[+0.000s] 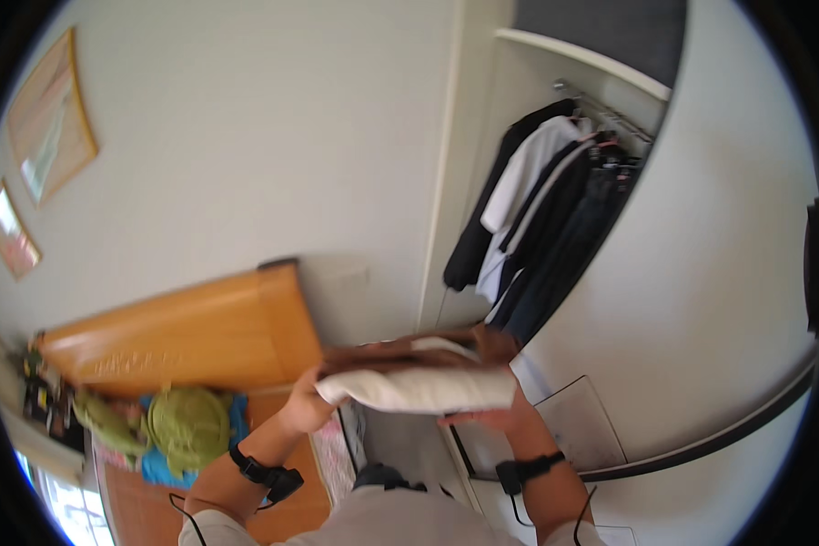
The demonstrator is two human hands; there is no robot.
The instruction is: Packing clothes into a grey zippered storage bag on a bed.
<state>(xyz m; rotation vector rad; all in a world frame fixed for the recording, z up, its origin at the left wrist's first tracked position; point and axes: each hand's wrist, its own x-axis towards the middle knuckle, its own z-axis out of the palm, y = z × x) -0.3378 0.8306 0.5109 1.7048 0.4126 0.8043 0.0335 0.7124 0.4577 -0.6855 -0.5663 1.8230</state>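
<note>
A folded stack of brown and cream-white cloth [420,389], slightly blurred, is held level in front of my body. My left hand [308,403] grips its left end, with the fingers partly hidden behind the cloth. At the right end my right hand [488,413] supports it from below, its fingers reaching under the white layer. Beyond the stack, up to the right, dark and white clothes [553,205] hang from a metal rail [604,112] inside an open wardrobe.
On the left stands a wooden headboard [198,327], with a green plush toy [190,426] on the bed before it. Framed pictures [53,123] hang on the wall. To the right is a large pale sliding door panel [710,239] with a dark edge.
</note>
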